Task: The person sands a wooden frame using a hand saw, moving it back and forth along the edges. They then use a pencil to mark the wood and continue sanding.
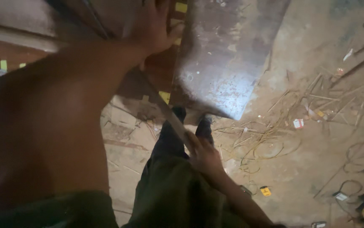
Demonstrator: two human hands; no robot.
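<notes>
Wire scraps (270, 143) littering floor (300, 177) rightward

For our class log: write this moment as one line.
left hand: on sheet edge | right hand: holds strip | floor: scraps

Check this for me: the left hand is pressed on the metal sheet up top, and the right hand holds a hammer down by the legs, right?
Not quite. In the head view the right hand holds a long thin strip, not a hammer. The left hand is on the metal sheet.

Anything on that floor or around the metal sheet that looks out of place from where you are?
Yes. The dirt floor is littered with wire scraps, thin sticks and small packets right of the metal sheet. The sheet's surface looks rusty and stained. The left hand rests at its edge; the right hand holds a long strip.
</notes>
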